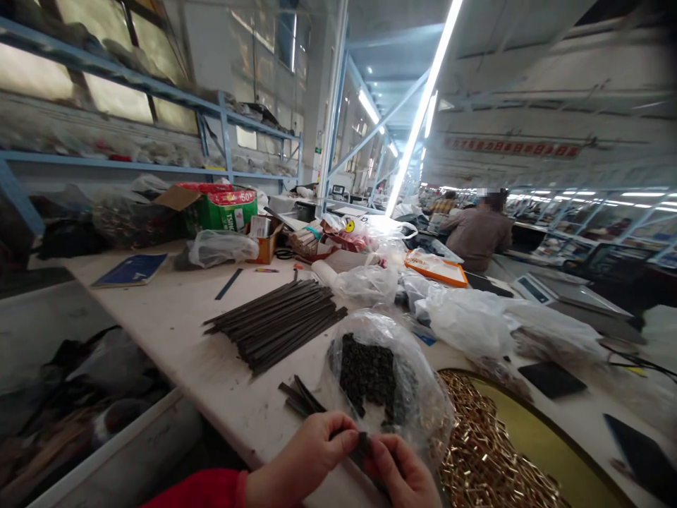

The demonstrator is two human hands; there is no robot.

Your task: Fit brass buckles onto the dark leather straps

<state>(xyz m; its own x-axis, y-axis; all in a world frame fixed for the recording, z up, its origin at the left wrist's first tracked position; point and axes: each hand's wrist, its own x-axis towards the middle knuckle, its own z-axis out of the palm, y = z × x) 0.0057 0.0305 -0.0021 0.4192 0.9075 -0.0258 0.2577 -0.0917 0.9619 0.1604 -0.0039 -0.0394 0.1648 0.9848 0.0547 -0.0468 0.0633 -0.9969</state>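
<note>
My left hand (309,458) and my right hand (399,473) meet at the bottom of the view, over the near edge of the white workbench (174,317). Both pinch a small dark piece (362,444) between thumb and fingertips. Just beyond my fingers stands an open clear plastic bag of small black parts (370,374). A few short dark strips (299,398) lie left of the bag. Farther back on the bench lies a pile of long dark strips (278,321). A round tray of several small brass parts (486,451) sits to the right of my right hand.
Clear plastic bags (465,317), a green carton (230,208), a blue notebook (132,269), an orange tray (438,269) and small boxes lie across the bench. Blue metal shelving (222,116) runs along the left. A person (479,233) works at a far bench. A bin with dark scraps (79,409) stands below left.
</note>
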